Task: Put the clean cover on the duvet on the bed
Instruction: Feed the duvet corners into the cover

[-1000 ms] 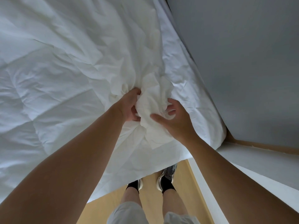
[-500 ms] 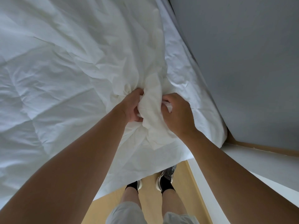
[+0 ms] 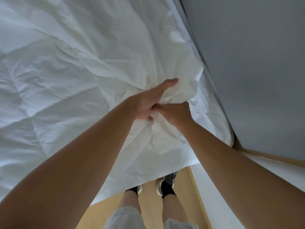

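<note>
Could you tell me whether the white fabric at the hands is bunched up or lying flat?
Bunched up: the left hand and right hand grip a gathered wad of fabric, creases fanning out from it.

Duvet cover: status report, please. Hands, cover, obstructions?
Left hand grips bunched cover. Right hand grips it too, hands touching. Cover crumpled near bed corner. Nothing blocking in view.
</note>
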Tool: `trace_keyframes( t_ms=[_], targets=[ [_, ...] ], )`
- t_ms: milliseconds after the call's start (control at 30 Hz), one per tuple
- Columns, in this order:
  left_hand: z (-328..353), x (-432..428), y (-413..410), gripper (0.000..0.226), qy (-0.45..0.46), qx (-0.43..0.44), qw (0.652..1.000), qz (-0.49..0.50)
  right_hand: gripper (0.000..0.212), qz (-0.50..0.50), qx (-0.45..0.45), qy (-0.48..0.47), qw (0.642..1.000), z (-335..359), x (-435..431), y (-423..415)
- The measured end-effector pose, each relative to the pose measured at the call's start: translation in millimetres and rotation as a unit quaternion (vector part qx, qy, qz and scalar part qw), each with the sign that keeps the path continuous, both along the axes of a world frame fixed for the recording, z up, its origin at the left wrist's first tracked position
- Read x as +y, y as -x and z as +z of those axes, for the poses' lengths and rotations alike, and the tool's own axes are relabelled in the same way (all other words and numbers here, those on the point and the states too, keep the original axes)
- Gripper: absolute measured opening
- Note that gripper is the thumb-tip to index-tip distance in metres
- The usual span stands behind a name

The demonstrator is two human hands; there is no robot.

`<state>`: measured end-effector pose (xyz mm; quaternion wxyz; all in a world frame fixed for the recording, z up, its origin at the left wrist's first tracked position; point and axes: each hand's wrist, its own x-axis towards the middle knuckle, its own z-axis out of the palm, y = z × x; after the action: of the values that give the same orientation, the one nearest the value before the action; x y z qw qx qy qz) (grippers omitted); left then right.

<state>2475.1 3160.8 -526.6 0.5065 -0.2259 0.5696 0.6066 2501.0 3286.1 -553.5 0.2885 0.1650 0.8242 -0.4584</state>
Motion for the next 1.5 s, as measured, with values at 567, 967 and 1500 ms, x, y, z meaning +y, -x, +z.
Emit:
trace_keyframes(
  t_ms=[567, 967, 1500],
  targets=[
    [-30, -39, -31, 0.088, 0.359, 0.409, 0.782, -0.304, 0.056, -0.059, -0.203, 0.225, 0.951, 4, 59, 34],
    [-2, -85, -22, 0.042, 0.401, 0.511, 0.651, -0.393, 0.042, 0.084, -0.283, 0.361, 0.885, 5, 75, 67],
    [24, -55, 0, 0.015, 0.248, 0.48, 0.825, -0.165, 0.053, 0.114, -0.277, 0.364, 0.882, 34, 79, 93]
  ],
)
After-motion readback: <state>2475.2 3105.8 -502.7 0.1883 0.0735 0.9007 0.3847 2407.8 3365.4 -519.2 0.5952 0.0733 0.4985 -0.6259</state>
